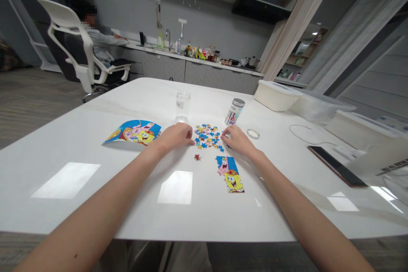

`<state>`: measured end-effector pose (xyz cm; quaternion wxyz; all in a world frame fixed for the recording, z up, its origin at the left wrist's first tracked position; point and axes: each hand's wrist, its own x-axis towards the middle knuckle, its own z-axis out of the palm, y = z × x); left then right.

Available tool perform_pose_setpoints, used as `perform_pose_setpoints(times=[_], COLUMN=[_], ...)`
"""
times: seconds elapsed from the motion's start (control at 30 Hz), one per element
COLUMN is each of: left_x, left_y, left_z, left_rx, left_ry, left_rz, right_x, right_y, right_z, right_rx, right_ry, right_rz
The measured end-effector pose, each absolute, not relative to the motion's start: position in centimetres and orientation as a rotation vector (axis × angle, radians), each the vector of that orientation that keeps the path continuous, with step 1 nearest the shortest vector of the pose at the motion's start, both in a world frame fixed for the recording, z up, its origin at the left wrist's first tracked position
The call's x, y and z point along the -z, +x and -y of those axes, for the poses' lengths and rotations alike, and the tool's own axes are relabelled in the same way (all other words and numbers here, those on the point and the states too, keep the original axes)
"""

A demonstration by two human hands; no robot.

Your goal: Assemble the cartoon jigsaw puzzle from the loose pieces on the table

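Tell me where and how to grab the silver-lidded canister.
Grip the canister around its middle, below the lid, probably from the right: it stands upright, its round wall suits a wraparound grip, and puzzle pieces lie to its left.

Single head view, worn on the person's head: looks forward and down over a glossy white rectangular table (134, 204). Both bare forearms enter from the bottom corners. Tabletop near, mid-frame; grey-fronted kitchen counter (153, 64) well beyond, across the upper part. Wide view, room edges lean and stretch at the sides. Only one view, so no shared part.
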<state>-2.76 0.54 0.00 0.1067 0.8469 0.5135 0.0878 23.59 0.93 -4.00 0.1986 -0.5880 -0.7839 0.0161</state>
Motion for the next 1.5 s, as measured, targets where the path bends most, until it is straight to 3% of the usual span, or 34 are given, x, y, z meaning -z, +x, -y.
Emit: perform_pose_setpoints(times=[0.13,0.4,0.73,1.23,1.5], left_x=[0.0,0.5,2.0,1.2,1.1], left_y=[-2.9,-2.7,-1.9,-1.9,-2.1], left_z=[-0.6,-0.7,-1.0,-0.8,-0.9], left_rx=[-0.220,-0.291,-0.335,-0.169,-0.309], left_ry=[2.502,2.590,2.876,2.847,2.747], left_rz=[-1.602,-1.615,-1.180,-1.330,-1.330], right_x=[4.0,3.9,3.7,2.8,2.8], right_y=[23.5,22.1,21.6,21.5,21.7], right_z=[-0.8,-0.4,-0.1,0.2,0.1], right_rx=[0.007,-0.169,-0.107,-0.177,-0.075], right_ry=[-1.600,-1.090,-1.056,-1.188,-1.195], right_rz=[2.194,2.501,2.569,2.486,2.545])
